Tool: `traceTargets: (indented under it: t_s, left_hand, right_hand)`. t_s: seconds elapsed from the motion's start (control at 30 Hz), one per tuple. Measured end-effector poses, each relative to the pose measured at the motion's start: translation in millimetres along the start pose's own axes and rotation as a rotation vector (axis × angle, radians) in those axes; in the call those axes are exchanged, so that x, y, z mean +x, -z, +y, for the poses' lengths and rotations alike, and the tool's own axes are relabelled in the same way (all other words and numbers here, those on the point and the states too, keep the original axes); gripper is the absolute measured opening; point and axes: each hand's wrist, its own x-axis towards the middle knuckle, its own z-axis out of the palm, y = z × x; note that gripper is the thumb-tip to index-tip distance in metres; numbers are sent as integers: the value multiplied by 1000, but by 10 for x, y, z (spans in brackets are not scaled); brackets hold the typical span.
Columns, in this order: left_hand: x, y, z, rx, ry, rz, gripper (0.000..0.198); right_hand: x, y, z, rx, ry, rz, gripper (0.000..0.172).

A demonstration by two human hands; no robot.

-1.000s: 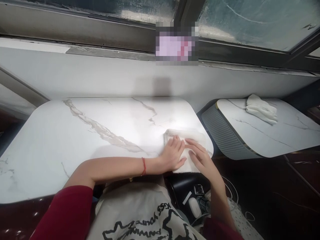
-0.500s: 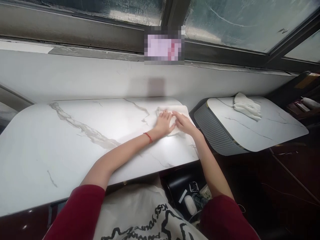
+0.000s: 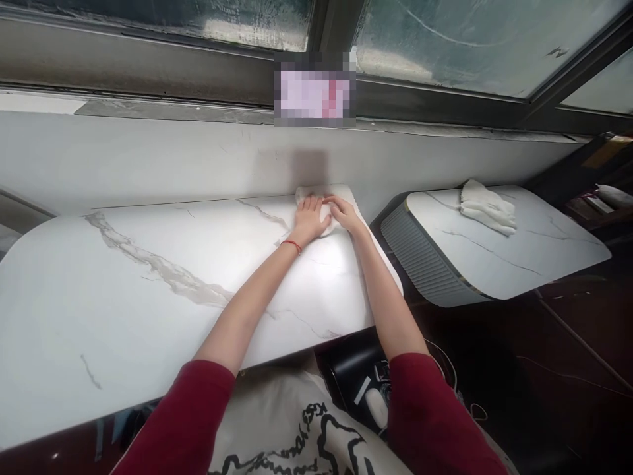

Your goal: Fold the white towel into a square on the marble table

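A white cloth [image 3: 341,193] lies at the back right edge of the white marbled tabletop [image 3: 163,330], close to the wall. My left hand [image 3: 310,219], with a red string on its wrist, rests flat on the cloth, fingers spread. Right beside it, my right hand [image 3: 343,212] touches the cloth with bent fingers pointing left; whether they pinch the fabric is hard to see. Part of the cloth is hidden under both hands.
A second marbled table [image 3: 499,257] with ribbed grey sides stands to the right, bearing a crumpled white cloth [image 3: 487,208]. Windows line the wall behind. Below the near edge, a black surface [image 3: 346,369] holds a white mouse [image 3: 376,406] and small items.
Both hands and the cloth have moved back towards the wall and slightly left. My arms are stretched further forward.
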Motion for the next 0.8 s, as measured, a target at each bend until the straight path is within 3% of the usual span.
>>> traceTargets:
  t_s: [0.17,0.33,0.47,0.57,0.7,0.8]
  left_hand:
    - [-25,0,21,-5,3,41,67]
    - [-259,82,88,64,17,-27,68]
    - [-777,167,142,176,-88,-57,70]
    - [-1294,280,132,260,-258,-57,69]
    - [-1898,503,118,342,-457,-75,56]
    - [-2159,640,172,322,-537,-100,39]
  right_hand:
    - [38,-14,-67,-52,-27,8,50]
    - [-130,17,-194,14,7,12,48]
    - [-564,149,-326,105,112,-82,41]
    - [-1051,297,-531,102,139,-157,34]
    - [-1676,467,-996,38,147,-295,31]
    - [-1962,522,-1381,-16,204,-372,32]
